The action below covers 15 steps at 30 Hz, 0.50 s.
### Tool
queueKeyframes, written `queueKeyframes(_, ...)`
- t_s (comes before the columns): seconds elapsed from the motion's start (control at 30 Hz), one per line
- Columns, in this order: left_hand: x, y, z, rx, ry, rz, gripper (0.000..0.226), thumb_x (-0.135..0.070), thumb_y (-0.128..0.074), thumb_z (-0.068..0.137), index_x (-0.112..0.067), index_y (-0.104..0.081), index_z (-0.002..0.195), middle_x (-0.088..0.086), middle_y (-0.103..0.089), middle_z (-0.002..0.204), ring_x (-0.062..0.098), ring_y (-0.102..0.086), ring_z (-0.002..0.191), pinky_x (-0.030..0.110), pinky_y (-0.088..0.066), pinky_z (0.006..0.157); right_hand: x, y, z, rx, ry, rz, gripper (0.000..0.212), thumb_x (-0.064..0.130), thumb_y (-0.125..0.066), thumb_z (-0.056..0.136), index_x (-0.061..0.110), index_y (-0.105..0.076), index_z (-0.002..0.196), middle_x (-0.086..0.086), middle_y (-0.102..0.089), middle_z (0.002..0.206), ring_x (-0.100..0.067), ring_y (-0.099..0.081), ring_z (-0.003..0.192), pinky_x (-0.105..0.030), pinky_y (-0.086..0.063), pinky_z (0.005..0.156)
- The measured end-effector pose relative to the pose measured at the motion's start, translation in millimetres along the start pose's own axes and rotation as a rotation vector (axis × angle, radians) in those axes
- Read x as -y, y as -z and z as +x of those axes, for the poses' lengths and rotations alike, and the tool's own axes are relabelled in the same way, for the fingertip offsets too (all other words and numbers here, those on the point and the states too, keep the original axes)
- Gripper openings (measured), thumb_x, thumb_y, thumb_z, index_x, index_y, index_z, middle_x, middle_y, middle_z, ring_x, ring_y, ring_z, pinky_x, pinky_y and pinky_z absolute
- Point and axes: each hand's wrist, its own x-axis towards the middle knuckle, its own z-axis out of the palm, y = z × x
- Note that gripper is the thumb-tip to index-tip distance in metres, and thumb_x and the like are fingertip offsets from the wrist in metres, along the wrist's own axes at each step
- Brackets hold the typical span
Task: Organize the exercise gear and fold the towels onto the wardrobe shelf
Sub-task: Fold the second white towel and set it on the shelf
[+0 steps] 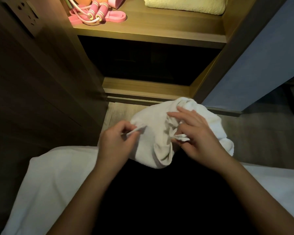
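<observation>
A crumpled white towel [153,133] hangs bunched between my hands, in front of the wardrobe's lower opening. My left hand [116,139] pinches one edge of it at the left. My right hand [196,133] pinches another edge near the middle, fingers spread over the cloth. On the lit wardrobe shelf [149,33] above lie a pink skipping rope [95,12] with striped handles, a pink resistance band [115,16] and a folded pale yellow towel [185,5] at the right.
White bedding [54,180] spreads under my arms on both sides. A dark lower compartment [148,63] opens beneath the shelf. A wooden wall panel with a socket [24,16] stands at the left, a blue sliding door [261,61] at the right.
</observation>
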Motion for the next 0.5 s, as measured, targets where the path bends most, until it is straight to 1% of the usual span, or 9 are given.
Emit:
queueKeyframes(0.1, -17.4, -22.2, 5.4, 0.048, -0.079, 0.063, 0.021, -0.022, -0.073, 0.084, -0.034, -0.061, 0.073, -0.019, -0.063, 0.078, -0.004, -0.058, 0.080, 0.006, -0.041, 0.058, 11.0, -0.8, -3.5, 0.014, 0.054, 0.131, 0.033, 0.015, -0.068, 0.087, 0.040, -0.046, 0.084, 0.015, -0.057, 0.134, -0.007, -0.043, 0.134, -0.046, -0.033, 0.111)
queueKeyframes(0.13, -21.0, -27.0, 7.0, 0.034, -0.109, 0.080, 0.021, -0.023, -0.074, 0.084, -0.034, -0.061, 0.072, -0.018, -0.063, 0.077, -0.002, -0.059, 0.078, 0.004, -0.041, 0.058, 12.8, -0.8, -5.2, 0.012, 0.045, 0.168, 0.032, 0.017, -0.068, 0.088, 0.041, -0.047, 0.085, 0.016, -0.059, 0.130, -0.006, -0.048, 0.128, -0.042, -0.039, 0.107)
queueKeyframes(0.2, -24.7, -33.9, 9.5, 0.008, -0.155, 0.085, 0.015, -0.023, -0.074, 0.084, -0.030, -0.065, 0.075, -0.017, -0.064, 0.078, 0.001, -0.059, 0.078, 0.006, -0.041, 0.059, 13.8, -1.0, -8.7, -0.004, -0.014, 0.220, 0.022, 0.021, -0.067, 0.090, 0.035, -0.051, 0.083, 0.018, -0.061, 0.125, -0.005, -0.055, 0.118, -0.036, -0.047, 0.097)
queueKeyframes(0.23, -25.1, -36.2, 10.2, 0.008, -0.167, 0.081, 0.011, -0.022, -0.074, 0.084, -0.027, -0.067, 0.077, -0.017, -0.064, 0.078, 0.002, -0.059, 0.079, 0.008, -0.042, 0.060, 13.4, -2.3, -9.7, -0.026, -0.048, 0.242, 0.022, 0.020, -0.067, 0.090, 0.033, -0.052, 0.080, 0.018, -0.061, 0.124, -0.005, -0.056, 0.116, -0.034, -0.048, 0.094)
queueKeyframes(0.27, -24.6, -38.0, 10.6, 0.020, -0.172, 0.075, 0.009, -0.022, -0.074, 0.084, -0.027, -0.068, 0.079, -0.017, -0.065, 0.079, 0.003, -0.060, 0.081, 0.011, -0.045, 0.061, 14.1, -4.5, -9.9, -0.054, -0.081, 0.261, 0.025, 0.019, -0.067, 0.089, 0.035, -0.052, 0.079, 0.016, -0.061, 0.123, -0.005, -0.057, 0.114, -0.032, -0.049, 0.094)
queueKeyframes(0.33, -22.3, -39.4, 10.7, 0.057, -0.182, 0.053, 0.010, -0.023, -0.074, 0.083, -0.029, -0.067, 0.080, -0.021, -0.064, 0.081, 0.002, -0.060, 0.084, 0.013, -0.048, 0.065, 16.6, -13.1, -9.8, -0.119, -0.155, 0.263, 0.030, 0.018, -0.069, 0.088, 0.039, -0.052, 0.078, 0.014, -0.061, 0.122, -0.004, -0.057, 0.111, -0.030, -0.050, 0.093)
queueKeyframes(0.4, -18.7, -39.2, 11.3, 0.090, -0.221, 0.031, 0.012, -0.021, -0.074, 0.083, -0.029, -0.066, 0.080, -0.024, -0.062, 0.082, 0.000, -0.060, 0.085, 0.014, -0.050, 0.069, 19.7, -23.5, -7.8, -0.179, -0.203, 0.237, 0.020, 0.019, -0.070, 0.086, 0.033, -0.057, 0.079, 0.010, -0.063, 0.117, -0.005, -0.059, 0.104, -0.030, -0.051, 0.090)
queueKeyframes(0.47, -13.8, -39.7, 11.7, 0.114, -0.259, 0.023, 0.007, -0.020, -0.074, 0.083, -0.023, -0.068, 0.083, -0.022, -0.063, 0.084, -0.001, -0.059, 0.088, 0.017, -0.051, 0.072, 19.8, -31.9, -5.1, -0.208, -0.226, 0.186, 0.002, 0.023, -0.068, 0.085, 0.023, -0.066, 0.083, 0.007, -0.067, 0.103, -0.010, -0.061, 0.094, -0.033, -0.052, 0.082)
queueKeyframes(0.5, -11.3, -39.7, 11.7, 0.128, -0.270, 0.030, 0.005, -0.019, -0.073, 0.084, -0.020, -0.069, 0.086, -0.020, -0.063, 0.086, -0.002, -0.058, 0.089, 0.019, -0.051, 0.074, 19.6, -34.5, -3.4, -0.222, -0.230, 0.163, 0.005, 0.023, -0.067, 0.084, 0.019, -0.069, 0.085, 0.005, -0.068, 0.097, -0.012, -0.061, 0.090, -0.034, -0.051, 0.080)
